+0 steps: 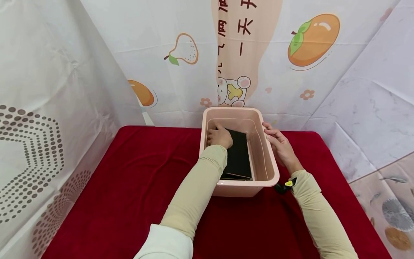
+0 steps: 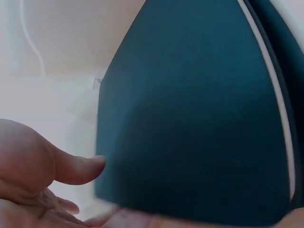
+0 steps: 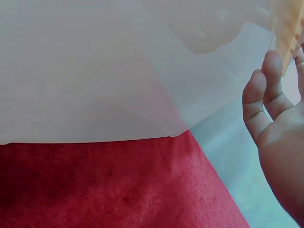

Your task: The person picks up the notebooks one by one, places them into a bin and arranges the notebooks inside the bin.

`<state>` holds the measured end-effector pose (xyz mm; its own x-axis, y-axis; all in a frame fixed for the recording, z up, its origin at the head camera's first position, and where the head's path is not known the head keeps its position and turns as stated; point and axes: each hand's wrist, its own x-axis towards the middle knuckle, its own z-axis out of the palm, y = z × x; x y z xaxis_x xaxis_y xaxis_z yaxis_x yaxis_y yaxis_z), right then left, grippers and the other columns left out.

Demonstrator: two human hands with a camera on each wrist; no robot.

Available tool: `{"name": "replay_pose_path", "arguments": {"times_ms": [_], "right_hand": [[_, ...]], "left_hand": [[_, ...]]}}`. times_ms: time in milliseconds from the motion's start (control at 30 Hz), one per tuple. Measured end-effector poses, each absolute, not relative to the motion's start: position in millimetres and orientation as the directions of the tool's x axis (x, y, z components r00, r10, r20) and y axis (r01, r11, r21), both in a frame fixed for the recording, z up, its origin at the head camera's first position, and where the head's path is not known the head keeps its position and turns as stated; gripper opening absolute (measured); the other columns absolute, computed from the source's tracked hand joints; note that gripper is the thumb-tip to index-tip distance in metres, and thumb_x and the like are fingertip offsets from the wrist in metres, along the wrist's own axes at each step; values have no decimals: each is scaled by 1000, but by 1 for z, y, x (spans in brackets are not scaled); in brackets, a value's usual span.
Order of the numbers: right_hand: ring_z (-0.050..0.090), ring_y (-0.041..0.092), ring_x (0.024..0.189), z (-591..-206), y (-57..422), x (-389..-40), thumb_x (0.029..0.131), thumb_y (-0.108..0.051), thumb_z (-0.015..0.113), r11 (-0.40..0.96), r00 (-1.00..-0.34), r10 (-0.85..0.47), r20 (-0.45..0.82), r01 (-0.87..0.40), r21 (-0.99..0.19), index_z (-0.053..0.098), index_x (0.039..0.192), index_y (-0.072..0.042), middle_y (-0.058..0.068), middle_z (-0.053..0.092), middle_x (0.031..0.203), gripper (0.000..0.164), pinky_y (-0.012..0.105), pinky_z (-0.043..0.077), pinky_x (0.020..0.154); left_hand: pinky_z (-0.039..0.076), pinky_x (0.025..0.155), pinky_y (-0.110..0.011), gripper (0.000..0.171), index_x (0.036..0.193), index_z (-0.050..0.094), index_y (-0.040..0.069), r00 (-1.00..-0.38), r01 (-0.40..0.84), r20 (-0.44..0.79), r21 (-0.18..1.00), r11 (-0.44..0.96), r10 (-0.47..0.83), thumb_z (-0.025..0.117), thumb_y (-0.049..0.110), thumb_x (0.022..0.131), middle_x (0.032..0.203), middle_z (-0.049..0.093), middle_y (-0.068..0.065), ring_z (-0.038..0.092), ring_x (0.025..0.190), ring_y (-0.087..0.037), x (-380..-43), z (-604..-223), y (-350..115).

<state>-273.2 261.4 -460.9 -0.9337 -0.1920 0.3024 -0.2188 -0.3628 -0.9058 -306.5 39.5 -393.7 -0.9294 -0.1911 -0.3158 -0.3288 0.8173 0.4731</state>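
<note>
A pink plastic bin [image 1: 240, 189] stands on the red cloth. In it lie several dark, thin notebooks [image 1: 238, 153], overlapping; their covers look blue-green in the left wrist view, with a pale page edge along one side. My left hand [image 1: 220, 138] reaches inside at the bin's left wall, beside the notebooks. In the left wrist view the thumb [image 2: 83, 169] is at one notebook's edge, while the other fingers stretch out low, partly hidden and blurred. My right hand [image 1: 280, 145] holds the bin's right rim, its fingertips bent over the edge.
Red cloth [image 1: 136, 180] covers the table around the bin. A printed curtain [image 1: 145, 54] hangs close behind the bin, and more sheets close in both sides. A black band with a yellow label [image 1: 289, 183] sits on the right wrist.
</note>
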Motion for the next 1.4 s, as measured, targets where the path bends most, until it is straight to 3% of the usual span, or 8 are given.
{"name": "replay_pose_path", "arguments": {"times_ms": [200,633,833,1033,1267,1400], "right_hand": [[38,11,146,-461,262,-273,105,-8,54,-350,-935,-193,296,-216,-912,68,121,-12,-4,46,154,22,19,51,104],[41,8,144,-457,264,-272,105,-8,53,-339,-935,-190,298,-222,-914,69,120,-13,-5,47,153,23,19,52,102],[40,8,144,-457,265,-271,105,-10,54,-313,-936,-208,286,-213,-925,68,121,-12,-5,46,154,21,19,52,103],[40,8,144,-456,263,-271,105,-11,54,-286,-933,-219,285,-218,-933,67,124,-10,-5,45,155,22,19,51,103],[44,6,142,-454,265,-271,104,-7,55,-245,-932,-205,299,-247,-938,67,125,-4,-5,49,152,25,17,51,102],[48,4,138,-451,268,-270,104,-10,57,-165,-940,-198,278,-248,-955,65,128,-1,-6,50,152,27,17,54,97]], "left_hand": [[37,118,-52,88,165,4,15,-951,-238,-288,442,865,-114,60,22,98,160,24,-25,31,144,-41,-301,-390,39],[31,120,-53,78,163,13,17,-958,-97,-283,453,886,40,56,43,103,158,24,-17,23,147,-37,-297,-383,39],[21,125,-56,84,165,1,23,-969,-48,-232,506,861,83,53,45,103,165,15,-15,12,154,-37,-302,-383,41],[13,128,-58,84,166,0,23,-974,0,-194,512,859,116,52,47,103,171,7,-12,3,159,-37,-304,-364,36],[19,126,-54,82,165,3,20,-985,53,-125,443,895,120,48,50,104,170,13,-13,11,156,-37,-313,-339,19],[20,126,-56,83,166,3,18,-990,60,-83,461,886,111,48,50,104,170,12,-15,6,158,-38,-310,-323,11]]}}
